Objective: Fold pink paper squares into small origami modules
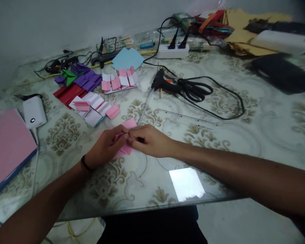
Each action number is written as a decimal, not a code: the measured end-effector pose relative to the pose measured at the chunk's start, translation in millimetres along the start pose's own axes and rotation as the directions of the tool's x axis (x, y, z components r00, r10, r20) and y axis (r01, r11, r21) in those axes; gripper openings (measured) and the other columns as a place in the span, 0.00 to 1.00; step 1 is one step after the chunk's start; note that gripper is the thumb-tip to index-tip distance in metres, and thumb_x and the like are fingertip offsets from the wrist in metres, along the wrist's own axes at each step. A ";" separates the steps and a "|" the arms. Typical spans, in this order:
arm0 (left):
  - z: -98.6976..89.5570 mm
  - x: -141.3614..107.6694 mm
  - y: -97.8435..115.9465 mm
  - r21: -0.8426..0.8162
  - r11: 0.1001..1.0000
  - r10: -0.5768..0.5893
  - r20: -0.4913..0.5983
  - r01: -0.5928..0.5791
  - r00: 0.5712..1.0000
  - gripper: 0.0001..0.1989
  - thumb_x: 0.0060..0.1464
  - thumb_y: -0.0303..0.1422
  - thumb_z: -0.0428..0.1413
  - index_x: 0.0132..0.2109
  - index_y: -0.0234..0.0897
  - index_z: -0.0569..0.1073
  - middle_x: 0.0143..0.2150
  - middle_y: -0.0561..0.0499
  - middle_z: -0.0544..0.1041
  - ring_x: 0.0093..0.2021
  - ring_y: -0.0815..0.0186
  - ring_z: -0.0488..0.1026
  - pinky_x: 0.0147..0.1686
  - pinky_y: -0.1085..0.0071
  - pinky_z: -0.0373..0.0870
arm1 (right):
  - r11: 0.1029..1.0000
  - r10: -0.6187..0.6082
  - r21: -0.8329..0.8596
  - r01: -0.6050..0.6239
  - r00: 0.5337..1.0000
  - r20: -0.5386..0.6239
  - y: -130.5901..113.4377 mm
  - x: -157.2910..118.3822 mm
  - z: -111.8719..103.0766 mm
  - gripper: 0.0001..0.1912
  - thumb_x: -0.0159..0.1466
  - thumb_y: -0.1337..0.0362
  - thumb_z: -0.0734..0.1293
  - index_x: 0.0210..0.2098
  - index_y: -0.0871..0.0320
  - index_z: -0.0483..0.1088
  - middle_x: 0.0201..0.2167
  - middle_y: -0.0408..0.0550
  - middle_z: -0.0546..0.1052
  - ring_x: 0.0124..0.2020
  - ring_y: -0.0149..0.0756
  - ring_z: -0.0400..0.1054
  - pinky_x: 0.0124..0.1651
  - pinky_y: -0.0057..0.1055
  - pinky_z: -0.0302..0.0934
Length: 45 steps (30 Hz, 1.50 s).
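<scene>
Pink paper [130,124] with folds in it lies on the patterned table under both hands. My left hand [111,140] is closed on it, thumb and fingertips pinched together. Right against those fingertips, my right hand [149,139] pinches the same paper. The fingers cover the exact fold. Just beyond are folded pink and white paper pieces [93,107], one loose pink piece [113,111] beside them, and a second pink and white group [120,80]. Red folded paper [69,95], purple pieces [87,78] and a green piece [68,77] lie farther left.
A black glue gun [165,83] with a coiled cable rests beyond the right hand, near a clear ruler [185,116]. A white power strip [173,51] sits at the back. At left are a white power bank [34,112] and pink sheets [10,145]. Light blue paper [127,59] lies behind.
</scene>
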State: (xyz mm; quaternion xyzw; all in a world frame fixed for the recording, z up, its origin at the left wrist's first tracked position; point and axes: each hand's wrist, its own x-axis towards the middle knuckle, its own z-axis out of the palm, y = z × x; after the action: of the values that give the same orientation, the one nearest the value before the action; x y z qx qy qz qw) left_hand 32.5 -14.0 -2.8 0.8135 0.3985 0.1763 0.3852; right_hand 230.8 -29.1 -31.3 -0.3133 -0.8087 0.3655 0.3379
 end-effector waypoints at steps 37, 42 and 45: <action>1.5 -0.9 -3.2 -0.016 1.000 -0.019 0.000 0.019 1.000 0.09 0.64 0.33 0.48 0.38 0.35 0.71 0.31 0.55 0.71 0.33 0.68 0.67 0.36 0.71 0.62 | 1.000 -0.002 0.008 0.002 1.000 -0.011 1.8 -0.8 1.6 0.16 0.67 0.67 0.60 0.22 0.57 0.54 0.20 0.37 0.59 0.23 0.25 0.53 0.29 0.26 0.48; 1.6 -1.4 -2.8 -0.004 1.000 -0.031 -0.008 0.031 1.000 0.09 0.63 0.33 0.49 0.37 0.36 0.70 0.30 0.55 0.71 0.32 0.68 0.67 0.36 0.71 0.62 | 0.999 0.020 0.039 -0.020 1.000 -0.004 -0.9 0.3 1.4 0.16 0.66 0.68 0.60 0.22 0.57 0.55 0.20 0.37 0.57 0.23 0.25 0.53 0.29 0.25 0.49; 1.6 -1.9 -2.1 -0.007 0.999 -0.034 -0.012 0.034 0.999 0.09 0.63 0.33 0.49 0.37 0.36 0.70 0.29 0.56 0.70 0.32 0.69 0.66 0.35 0.72 0.62 | 0.999 0.018 0.038 -0.018 1.000 -0.003 -1.5 0.9 1.4 0.16 0.66 0.67 0.60 0.22 0.57 0.54 0.20 0.37 0.57 0.23 0.26 0.53 0.30 0.25 0.49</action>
State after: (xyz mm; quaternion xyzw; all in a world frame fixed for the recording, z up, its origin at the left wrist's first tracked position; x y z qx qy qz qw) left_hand 31.2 -15.4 -5.4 0.8040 0.4141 0.1762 0.3885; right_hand 228.8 -29.7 -30.5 -0.3147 -0.7983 0.3833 0.3418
